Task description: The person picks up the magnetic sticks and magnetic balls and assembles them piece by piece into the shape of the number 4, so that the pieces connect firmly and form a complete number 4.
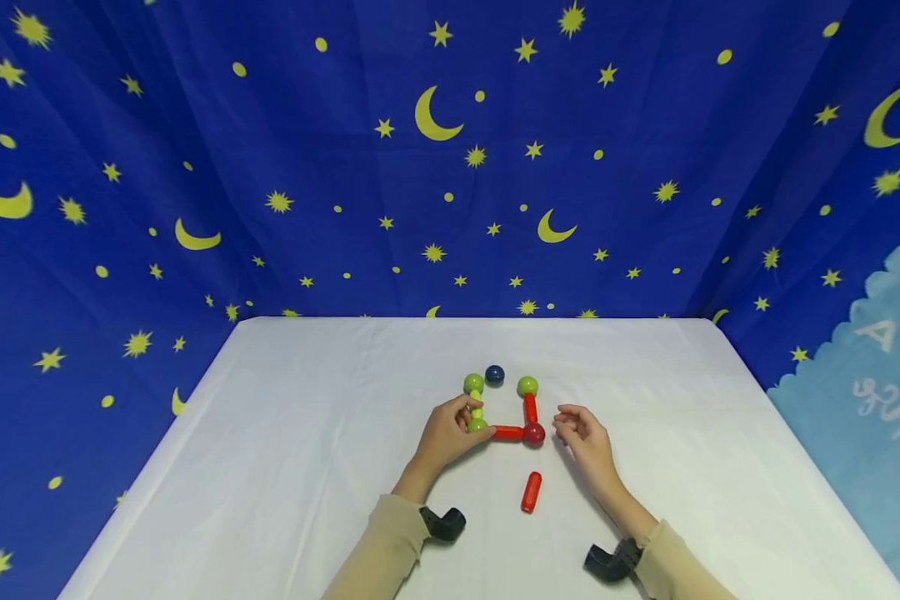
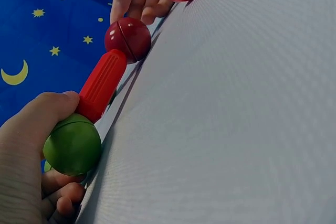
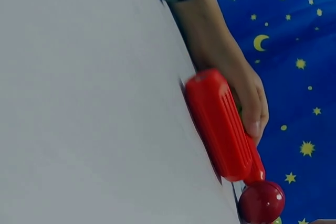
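Observation:
A U-shaped frame of balls and rods lies on the white table. Its left side runs from a green ball (image 1: 473, 383) along a yellow-green rod (image 1: 476, 406) to a near green ball (image 2: 72, 145). A red rod (image 2: 103, 85) links that near ball to a red ball (image 1: 533, 434), from which another red rod (image 1: 530, 408) leads to a far green ball (image 1: 527, 386). My left hand (image 1: 444, 429) grips the near green ball, thumb against the red rod's end. Just right of the red ball, my right hand (image 1: 587, 437) holds nothing, fingers loosely bent.
A loose red rod (image 1: 531, 492) lies between my forearms, nearer me than the frame. Behind the frame, a dark blue ball (image 1: 495, 375) sits close to the left green ball. Blue star-patterned cloth (image 1: 495, 250) hangs behind and beside the table (image 1: 307, 467).

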{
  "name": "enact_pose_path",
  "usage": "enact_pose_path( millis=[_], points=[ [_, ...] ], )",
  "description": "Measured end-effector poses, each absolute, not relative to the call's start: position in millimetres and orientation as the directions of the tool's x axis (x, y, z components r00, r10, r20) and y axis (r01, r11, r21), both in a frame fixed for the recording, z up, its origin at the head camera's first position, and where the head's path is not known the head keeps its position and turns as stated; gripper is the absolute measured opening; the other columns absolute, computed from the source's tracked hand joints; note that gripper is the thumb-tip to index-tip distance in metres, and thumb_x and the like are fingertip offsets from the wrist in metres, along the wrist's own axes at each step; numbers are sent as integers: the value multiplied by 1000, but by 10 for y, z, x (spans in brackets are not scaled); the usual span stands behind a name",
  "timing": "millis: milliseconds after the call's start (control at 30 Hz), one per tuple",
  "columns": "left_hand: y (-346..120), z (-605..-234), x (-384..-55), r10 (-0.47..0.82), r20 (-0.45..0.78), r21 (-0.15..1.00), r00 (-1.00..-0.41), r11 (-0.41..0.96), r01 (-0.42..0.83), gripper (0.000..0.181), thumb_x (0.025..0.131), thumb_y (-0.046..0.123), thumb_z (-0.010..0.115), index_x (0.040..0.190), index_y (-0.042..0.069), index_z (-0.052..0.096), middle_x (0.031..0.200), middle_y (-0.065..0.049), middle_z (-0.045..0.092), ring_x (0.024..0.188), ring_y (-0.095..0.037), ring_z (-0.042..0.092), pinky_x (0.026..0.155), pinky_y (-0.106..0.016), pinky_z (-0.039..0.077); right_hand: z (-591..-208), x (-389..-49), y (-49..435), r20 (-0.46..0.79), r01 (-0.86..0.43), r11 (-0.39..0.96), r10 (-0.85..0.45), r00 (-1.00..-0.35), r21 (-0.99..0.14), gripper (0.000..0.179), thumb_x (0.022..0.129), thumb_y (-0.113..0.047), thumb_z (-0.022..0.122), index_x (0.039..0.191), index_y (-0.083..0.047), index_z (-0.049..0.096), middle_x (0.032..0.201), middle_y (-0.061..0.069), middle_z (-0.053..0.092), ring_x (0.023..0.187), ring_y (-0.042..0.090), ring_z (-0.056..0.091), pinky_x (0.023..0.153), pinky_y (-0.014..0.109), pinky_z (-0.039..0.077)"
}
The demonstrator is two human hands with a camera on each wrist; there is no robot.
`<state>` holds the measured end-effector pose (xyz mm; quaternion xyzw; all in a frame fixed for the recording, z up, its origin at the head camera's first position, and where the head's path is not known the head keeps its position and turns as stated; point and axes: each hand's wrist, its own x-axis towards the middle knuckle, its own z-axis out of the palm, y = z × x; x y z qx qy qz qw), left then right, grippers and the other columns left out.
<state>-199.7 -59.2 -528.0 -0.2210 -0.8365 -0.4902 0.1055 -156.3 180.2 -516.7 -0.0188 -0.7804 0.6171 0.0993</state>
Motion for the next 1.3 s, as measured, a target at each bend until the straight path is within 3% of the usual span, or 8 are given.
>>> enact_pose_path(
  millis=[300,767,1067,1300],
  points=[
    [-593,-5232,-1985,271,306,801,-913,444,401,37,73,26,81,101,7,66,71,-2,55,63,-3,45,57,-16,40,-5132,-1302,1779,83,-32,272,178,-981,-962,25,92,0,54,115,7,57,104,24,63,75,-1,56,67,15,48],
    [-580,-5257,-1989,259,302,805,-918,446,391,37,73,27,82,101,8,66,70,0,53,61,-4,44,55,-16,39,-5177,-1011,1624,116,-66,273,172,-978,-960,22,82,4,66,103,4,63,94,16,65,76,-2,55,67,15,47],
    [-589,-5267,-2000,265,327,798,-907,436,415,37,74,28,81,101,7,66,70,0,53,60,-3,43,55,-16,39,-5203,-906,1550,235,-218,365,3,-972,-905,37,69,-8,82,102,-8,67,99,4,62,87,8,54,71,18,44],
    [-581,-5274,-1995,258,333,798,-907,435,417,36,73,26,82,100,7,67,68,-2,54,60,-4,43,54,-15,37,-5224,-881,1554,231,-276,456,-152,-961,-846,53,61,-22,89,109,-15,66,109,-5,58,98,3,52,80,20,44]
  ],
)
